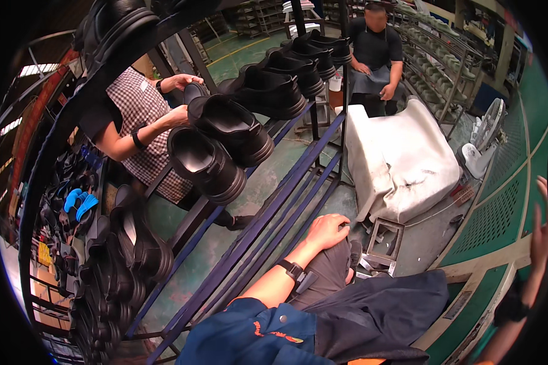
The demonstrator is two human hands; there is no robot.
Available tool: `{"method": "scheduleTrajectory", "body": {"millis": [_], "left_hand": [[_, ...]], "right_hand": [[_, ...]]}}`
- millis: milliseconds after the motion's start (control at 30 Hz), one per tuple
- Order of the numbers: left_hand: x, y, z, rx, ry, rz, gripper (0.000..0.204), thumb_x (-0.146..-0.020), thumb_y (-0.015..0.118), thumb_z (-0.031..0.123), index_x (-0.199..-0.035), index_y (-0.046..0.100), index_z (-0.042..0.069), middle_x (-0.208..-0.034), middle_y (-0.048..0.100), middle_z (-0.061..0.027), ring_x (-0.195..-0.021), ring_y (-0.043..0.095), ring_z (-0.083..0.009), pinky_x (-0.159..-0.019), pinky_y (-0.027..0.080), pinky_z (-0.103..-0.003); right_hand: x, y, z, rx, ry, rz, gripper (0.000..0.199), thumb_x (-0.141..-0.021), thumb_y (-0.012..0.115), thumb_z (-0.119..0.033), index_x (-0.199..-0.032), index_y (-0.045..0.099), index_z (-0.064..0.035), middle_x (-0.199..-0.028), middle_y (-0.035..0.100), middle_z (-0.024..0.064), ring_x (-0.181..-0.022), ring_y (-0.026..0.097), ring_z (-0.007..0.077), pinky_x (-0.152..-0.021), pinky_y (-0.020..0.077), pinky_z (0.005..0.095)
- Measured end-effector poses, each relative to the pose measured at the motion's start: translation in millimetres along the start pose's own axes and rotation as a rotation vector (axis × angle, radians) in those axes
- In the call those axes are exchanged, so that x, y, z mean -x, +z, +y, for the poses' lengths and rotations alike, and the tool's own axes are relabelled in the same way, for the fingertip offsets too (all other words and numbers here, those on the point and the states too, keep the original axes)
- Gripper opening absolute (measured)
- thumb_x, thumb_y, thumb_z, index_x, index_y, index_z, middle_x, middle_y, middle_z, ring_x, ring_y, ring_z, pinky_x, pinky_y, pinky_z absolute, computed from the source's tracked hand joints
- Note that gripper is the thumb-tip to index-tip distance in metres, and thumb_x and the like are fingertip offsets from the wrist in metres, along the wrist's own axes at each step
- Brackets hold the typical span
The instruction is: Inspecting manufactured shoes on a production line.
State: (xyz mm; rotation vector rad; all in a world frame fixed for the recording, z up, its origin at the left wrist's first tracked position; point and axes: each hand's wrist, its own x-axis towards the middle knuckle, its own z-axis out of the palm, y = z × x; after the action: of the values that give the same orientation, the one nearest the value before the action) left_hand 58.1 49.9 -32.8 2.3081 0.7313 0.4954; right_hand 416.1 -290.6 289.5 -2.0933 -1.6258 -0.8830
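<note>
No handling step seems in hand beside the rack [284,173].
Black shoes [252,143] are carried on it; for one to be taken, the left hand [329,231], laid over the knee right of the rack with its grip empty and fingers close together, would need to be lifted across the rack's bars, which stand in the way. The right hand [542,240], far right of the rack, is raised empty, fingers apart, partly cut off. Right of the rack, space is taken by a green perforated panel [502,201], a white-covered block [417,146], a fan [490,125] and a metal frame [397,236]. Behind the rack, a shoe is handled by a person in a checked apron [141,100].
</note>
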Motion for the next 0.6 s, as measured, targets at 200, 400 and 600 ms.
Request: {"method": "scheduleTrajectory", "body": {"millis": [200,400,600], "left_hand": [[30.2,-14.7,-15.7,-0.174,0.093,-0.053,0.033,-0.083,0.064,0.025,-0.107,0.069,0.004,-0.115,0.068,-0.0131,-0.111,0.062,-0.0302,-0.097,0.048,-0.041],[64.2,-97.5,48.6,-0.080,0.072,-0.201,0.045,-0.090,0.064,0.028,-0.128,0.060,0.006,-0.142,0.052,-0.0168,-0.123,0.056,-0.0338,-0.101,0.047,-0.042],[59.4,-235.5,182.3,-0.750,0.366,0.526,0.051,-0.073,0.074,0.013,-0.123,0.064,0.006,-0.138,0.056,-0.0153,-0.128,0.052,-0.0358,-0.110,0.034,-0.052]], "right_hand": [[-30.5,177.5,-139.6,-0.705,0.163,-0.221,0.031,-0.084,0.065,-0.003,-0.114,0.064,0.0022,-0.105,0.068,0.0141,-0.101,0.065,0.0263,-0.092,0.0490,0.0343],[204.6,337.7,-113.0,-1.284,0.921,-0.566,0.028,-0.095,0.062,-0.018,-0.118,0.064,-0.0022,-0.094,0.070,0.0057,-0.079,0.069,0.0155,-0.067,0.0540,0.0282],[284.8,361.6,-100.4,-1.148,1.316,-0.584,0.033,-0.089,0.062,-0.019,-0.118,0.063,-0.0027,-0.090,0.070,0.0088,-0.073,0.068,0.0160,-0.056,0.0489,0.0273]]}}
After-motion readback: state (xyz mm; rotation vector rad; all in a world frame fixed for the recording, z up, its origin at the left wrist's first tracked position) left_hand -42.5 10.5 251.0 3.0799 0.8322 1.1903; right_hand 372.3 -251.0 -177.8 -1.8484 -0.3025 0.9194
